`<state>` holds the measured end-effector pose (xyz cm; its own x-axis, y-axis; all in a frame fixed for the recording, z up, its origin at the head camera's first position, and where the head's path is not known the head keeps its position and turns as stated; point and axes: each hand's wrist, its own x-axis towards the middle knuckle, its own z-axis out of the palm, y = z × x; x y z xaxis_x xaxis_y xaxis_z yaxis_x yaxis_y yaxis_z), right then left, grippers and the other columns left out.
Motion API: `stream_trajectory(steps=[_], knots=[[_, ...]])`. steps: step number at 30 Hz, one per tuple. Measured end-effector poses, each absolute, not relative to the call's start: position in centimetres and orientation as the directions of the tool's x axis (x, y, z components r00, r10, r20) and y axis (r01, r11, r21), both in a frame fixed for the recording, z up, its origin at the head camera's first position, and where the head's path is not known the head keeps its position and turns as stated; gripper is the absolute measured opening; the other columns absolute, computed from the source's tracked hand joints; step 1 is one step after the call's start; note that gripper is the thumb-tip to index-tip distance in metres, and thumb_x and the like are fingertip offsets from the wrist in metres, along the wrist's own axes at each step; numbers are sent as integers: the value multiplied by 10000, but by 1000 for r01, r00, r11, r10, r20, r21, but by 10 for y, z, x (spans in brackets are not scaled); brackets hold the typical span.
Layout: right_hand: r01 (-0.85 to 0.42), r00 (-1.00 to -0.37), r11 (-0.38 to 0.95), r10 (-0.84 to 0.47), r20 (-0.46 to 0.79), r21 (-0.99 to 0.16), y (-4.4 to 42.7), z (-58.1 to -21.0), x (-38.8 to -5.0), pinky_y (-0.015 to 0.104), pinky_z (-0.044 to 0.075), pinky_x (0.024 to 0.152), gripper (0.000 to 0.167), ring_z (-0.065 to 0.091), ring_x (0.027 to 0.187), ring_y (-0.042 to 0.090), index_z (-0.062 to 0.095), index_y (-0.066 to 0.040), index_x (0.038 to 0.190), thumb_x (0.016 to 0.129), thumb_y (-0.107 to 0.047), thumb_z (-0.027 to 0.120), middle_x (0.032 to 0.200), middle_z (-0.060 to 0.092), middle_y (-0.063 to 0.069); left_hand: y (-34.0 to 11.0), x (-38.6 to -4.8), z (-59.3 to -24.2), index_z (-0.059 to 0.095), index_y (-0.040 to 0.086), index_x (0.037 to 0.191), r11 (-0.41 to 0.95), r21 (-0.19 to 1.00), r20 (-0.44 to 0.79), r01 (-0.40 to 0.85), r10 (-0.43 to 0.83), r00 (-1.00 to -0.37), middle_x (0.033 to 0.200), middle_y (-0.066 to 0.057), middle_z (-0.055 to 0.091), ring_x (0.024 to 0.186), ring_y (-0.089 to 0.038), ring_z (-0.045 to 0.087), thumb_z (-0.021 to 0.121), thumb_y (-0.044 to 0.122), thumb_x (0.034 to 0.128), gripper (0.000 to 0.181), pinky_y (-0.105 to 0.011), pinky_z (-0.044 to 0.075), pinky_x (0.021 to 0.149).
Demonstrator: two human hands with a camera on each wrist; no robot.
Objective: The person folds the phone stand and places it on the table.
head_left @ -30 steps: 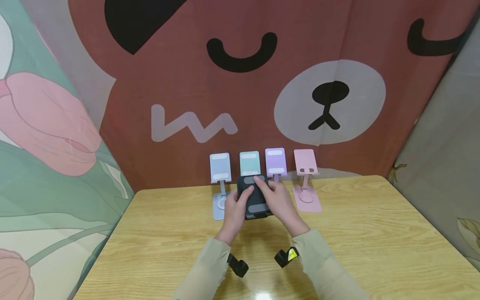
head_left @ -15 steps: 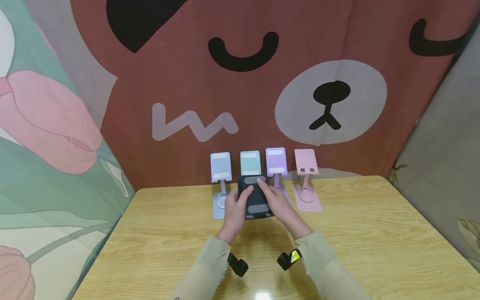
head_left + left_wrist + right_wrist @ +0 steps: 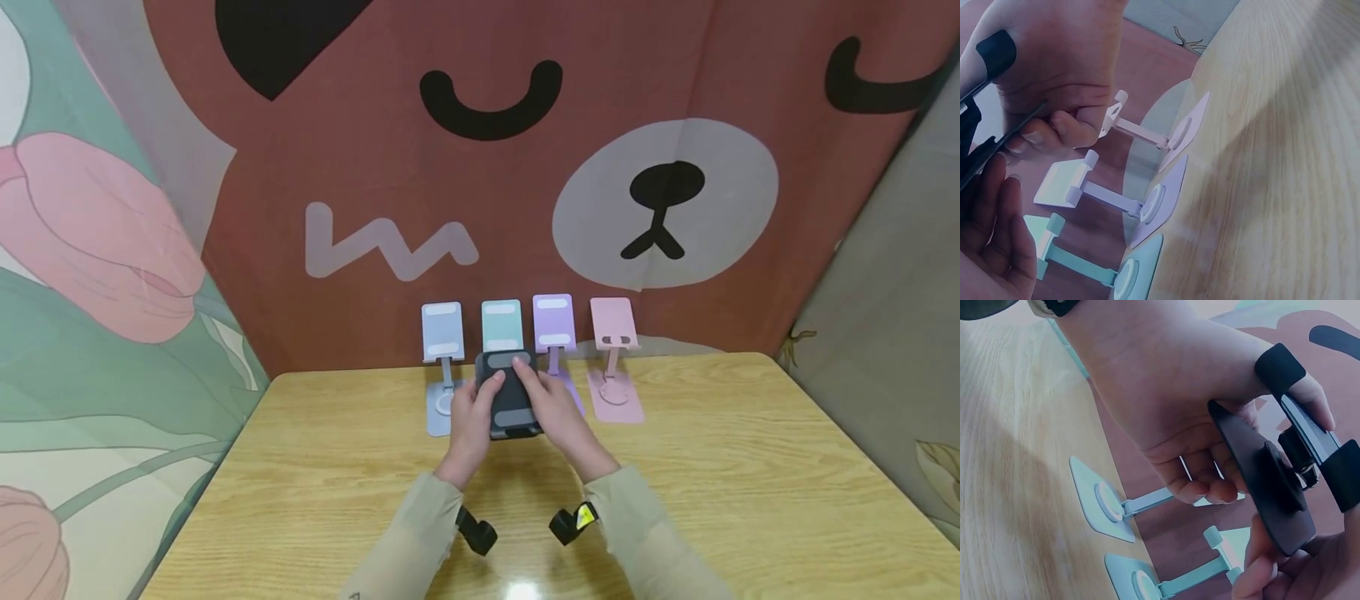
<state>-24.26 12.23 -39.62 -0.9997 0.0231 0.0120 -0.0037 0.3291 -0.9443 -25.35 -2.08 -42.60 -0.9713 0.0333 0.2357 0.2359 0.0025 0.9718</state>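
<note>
Both hands grip a black phone stand above the table, in front of the green stand. The left hand holds its left side, thumb on the grey-padded face. On the right side is the right hand, its thumb also on that face. In the right wrist view the stand's black base plate lies folded close behind the holder, with fingers of both hands around it. The left wrist view shows curled fingers under the dark plate's edge, part of which is cut off.
A blue stand is at the left of the row; a purple stand and a pink stand are to the right. They stand at the back edge of the wooden table, before a printed cloth.
The right hand has shifted very slightly on the black stand, its thumb still on the upper pad. The head view has moved a little; the grip of both hands remains.
</note>
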Motion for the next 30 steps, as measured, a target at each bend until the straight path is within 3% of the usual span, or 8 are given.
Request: stream_trajectory(steps=[8, 30], knots=[[10, -999, 319, 44, 4, -948, 118, -401, -242, 353, 497, 749, 873, 613, 871, 250, 674, -41, 1174, 909, -825, 397, 991, 674, 118, -23, -250, -429, 683, 1, 1196, -55, 970, 237, 235, 34, -971, 1044, -89, 715, 922, -182, 649, 529, 356, 1062, 410, -293, 524, 784], [-23, -998, 308, 49, 40, -951, 119, -405, -242, 341, 488, 724, 773, 596, 845, 246, 691, -28, 1131, 959, -741, 446, 963, 666, 117, -23, -251, -434, 710, 26, 1153, -20, 962, 274, 273, 55, -960, 968, -79, 728, 881, -215, 665, 506, 390, 1071, 426, -302, 534, 758]])
